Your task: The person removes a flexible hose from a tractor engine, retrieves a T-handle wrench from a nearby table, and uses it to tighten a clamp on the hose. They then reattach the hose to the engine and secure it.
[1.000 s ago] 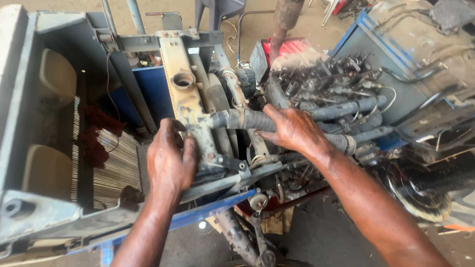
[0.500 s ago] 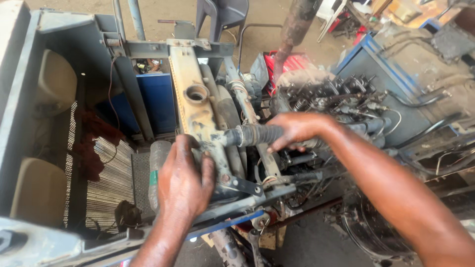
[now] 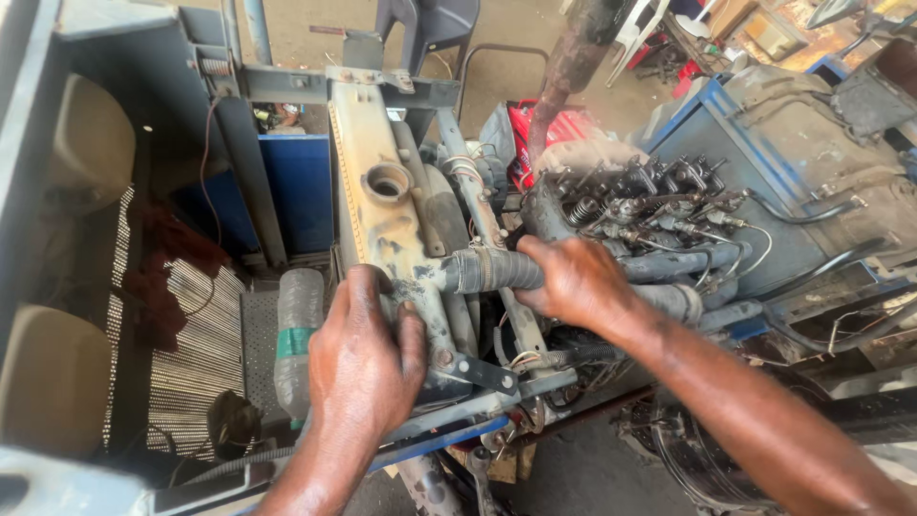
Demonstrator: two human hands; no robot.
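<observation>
My left hand (image 3: 361,363) presses on the lower end of a worn, cream-coloured radiator tank (image 3: 377,205) with a round filler opening. My right hand (image 3: 573,280) is wrapped around a dark ribbed rubber hose (image 3: 482,270) that joins the radiator tank to the engine (image 3: 640,205). The engine's top is uncovered, showing springs and thin pipes. Both forearms reach in from the bottom of the view.
A clear plastic bottle (image 3: 298,330) with a green band stands left of the radiator, beside a perforated metal grille (image 3: 191,354). A red rag (image 3: 158,263) hangs at left. Blue bodywork (image 3: 726,143) lies right of the engine; a red container (image 3: 559,129) and a rusty pipe (image 3: 573,57) sit behind.
The view has shifted, so the radiator and engine sit higher and nearer. My left hand has slid down the tank. My right hand has stayed on the hose.
</observation>
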